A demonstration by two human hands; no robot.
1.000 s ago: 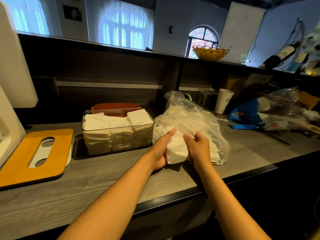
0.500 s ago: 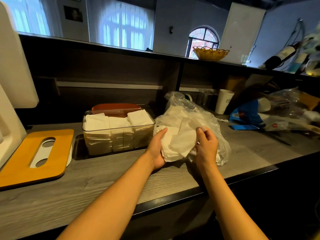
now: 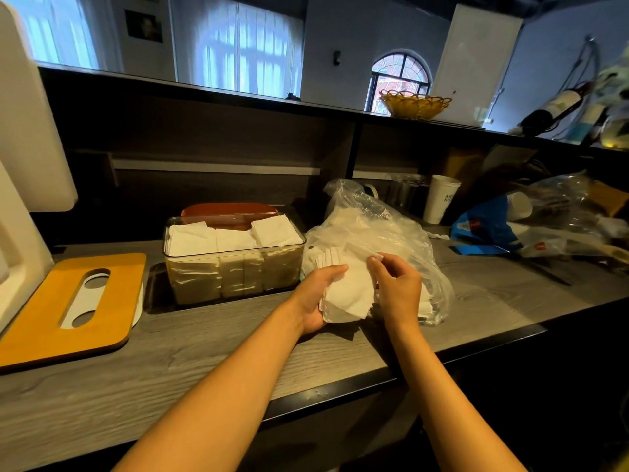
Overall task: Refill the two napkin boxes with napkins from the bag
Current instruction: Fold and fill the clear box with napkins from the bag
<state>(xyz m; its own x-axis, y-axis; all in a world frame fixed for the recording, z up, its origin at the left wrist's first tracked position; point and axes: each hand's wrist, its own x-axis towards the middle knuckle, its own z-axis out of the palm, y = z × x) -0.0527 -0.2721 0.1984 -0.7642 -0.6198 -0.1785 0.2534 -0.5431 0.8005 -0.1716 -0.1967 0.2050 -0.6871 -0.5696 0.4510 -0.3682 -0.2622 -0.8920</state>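
A clear plastic bag (image 3: 377,229) of white napkins lies on the wooden counter at centre right. At its open mouth my left hand (image 3: 315,298) holds a fanned stack of napkins (image 3: 347,294) from the left. My right hand (image 3: 396,287) pinches the top of that stack from the right. A clear napkin box (image 3: 235,277) packed with upright napkins stands just left of the bag, lidless. Behind it shows a second box with an orange-red lid (image 3: 231,212), mostly hidden.
An orange wooden lid (image 3: 71,304) with a slot lies at the left, beside a white appliance (image 3: 20,185). A paper cup (image 3: 442,199) and a heap of plastic bags (image 3: 544,223) crowd the right. The counter's front edge runs below my wrists.
Both hands have drawn the napkin stack further out of the bag toward me. My right hand has shifted from cupping the stack's side to pinching its top.
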